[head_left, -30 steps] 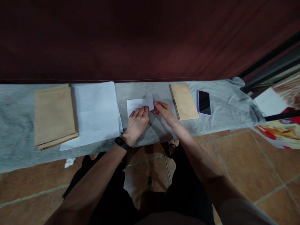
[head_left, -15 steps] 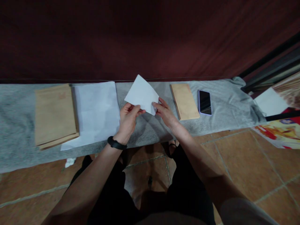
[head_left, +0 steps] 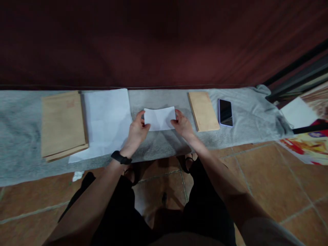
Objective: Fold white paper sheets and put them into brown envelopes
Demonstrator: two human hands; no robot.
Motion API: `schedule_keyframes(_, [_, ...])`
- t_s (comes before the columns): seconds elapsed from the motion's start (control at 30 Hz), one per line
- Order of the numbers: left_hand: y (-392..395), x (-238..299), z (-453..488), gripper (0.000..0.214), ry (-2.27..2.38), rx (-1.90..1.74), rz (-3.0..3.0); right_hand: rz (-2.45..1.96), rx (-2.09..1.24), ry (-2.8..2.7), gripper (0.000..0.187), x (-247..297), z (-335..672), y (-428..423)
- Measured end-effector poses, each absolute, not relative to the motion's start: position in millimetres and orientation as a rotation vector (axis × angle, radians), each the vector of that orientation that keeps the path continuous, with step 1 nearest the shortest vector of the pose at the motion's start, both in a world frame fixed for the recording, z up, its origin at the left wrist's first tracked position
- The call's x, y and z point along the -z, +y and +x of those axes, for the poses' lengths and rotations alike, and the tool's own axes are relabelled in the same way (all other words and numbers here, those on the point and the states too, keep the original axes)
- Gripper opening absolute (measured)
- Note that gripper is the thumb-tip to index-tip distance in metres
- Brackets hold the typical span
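A small folded sheet of white paper (head_left: 160,118) is held level above the grey cloth, its long side running left to right and a faint crease near its middle. My left hand (head_left: 137,129) pinches its left end between thumb and fingers. At the opposite end, my right hand (head_left: 182,123) grips the same paper, thumb on top. Left of my left hand lies a stack of large white sheets (head_left: 109,124), partly under a pile of big brown envelopes (head_left: 63,123). To the right of my right hand rest smaller brown envelopes (head_left: 204,112).
A phone (head_left: 226,112) in a pale purple case lies right of the small envelopes. Grey cloth (head_left: 246,112) covers the long narrow surface, with a dark red wall behind it. At far right are a white sheet (head_left: 298,112) and a colourful printed box (head_left: 307,145).
The paper has turned from a tilted, diamond-like position to lie level, and shows as a narrower strip. Both hands have moved to its two ends, my left hand shifting leftward.
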State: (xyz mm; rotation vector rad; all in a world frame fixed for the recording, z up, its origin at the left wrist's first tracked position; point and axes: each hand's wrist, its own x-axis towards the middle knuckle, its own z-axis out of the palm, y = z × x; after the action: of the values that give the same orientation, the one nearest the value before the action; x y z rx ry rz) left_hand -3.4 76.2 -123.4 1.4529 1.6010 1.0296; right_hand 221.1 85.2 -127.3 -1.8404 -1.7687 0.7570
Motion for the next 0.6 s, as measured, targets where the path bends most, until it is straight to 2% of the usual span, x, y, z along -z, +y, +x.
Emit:
schedule_keyframes(0.1, [69.9,114.8,1.2,0.07,1.812,-0.715,1.727,-1.881,-0.505,-1.869,0.061,121.0,218.5,79.0])
schedule_keyframes(0.17, [67.1,106.9,4.9,0.066,1.866,-0.556,1.827,-1.792,-0.385,-1.946,0.057,118.7,215.7,76.7])
schedule_keyframes(0.33, [59.2,96.5,9.3,0.051,1.968,-0.26,1.935,-1.523,-0.416,-2.157,0.051,121.2,199.7,67.6])
schedule_keyframes(0.43, [51.6,97.6,9.8,0.046,2.027,-0.255,1.995,-1.487,-0.472,-2.281,0.053,126.3,189.1,59.3])
schedule_keyframes(0.6, [47.9,105.2,16.0,0.042,1.893,-0.523,2.219,-1.559,-0.485,-2.338,0.054,132.3,181.4,55.9])
